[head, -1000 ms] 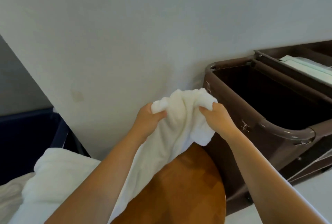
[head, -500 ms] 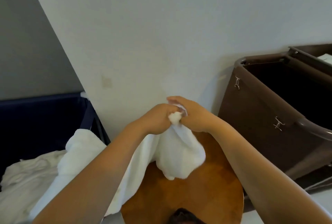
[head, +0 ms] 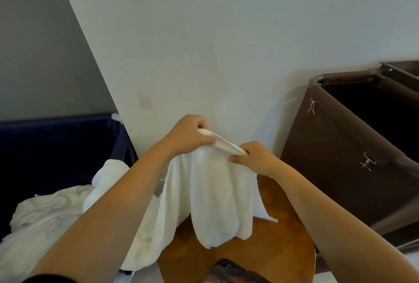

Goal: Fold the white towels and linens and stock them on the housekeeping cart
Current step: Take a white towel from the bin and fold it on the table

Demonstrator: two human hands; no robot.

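Observation:
A white towel (head: 215,196) hangs in folds above a round wooden table (head: 267,251). My left hand (head: 188,137) grips the towel's top edge at the left. My right hand (head: 254,158) pinches the same edge a short way to the right. Between the two hands a narrow strip of hem is stretched taut. The towel's lower end drapes down onto the tabletop. At the right stands the brown housekeeping cart (head: 353,158), its dark fabric bag open at the top.
A pile of white linens (head: 52,219) fills a dark blue bin (head: 56,146) at the left. A plain white wall stands right behind the table. A dark object (head: 233,271) lies on the table's near edge. Metal hooks (head: 366,162) hang on the cart's side.
The view has swung left, so the cart sits further right. My hands came together on the towel, then parted a little, drawing its top edge out between them.

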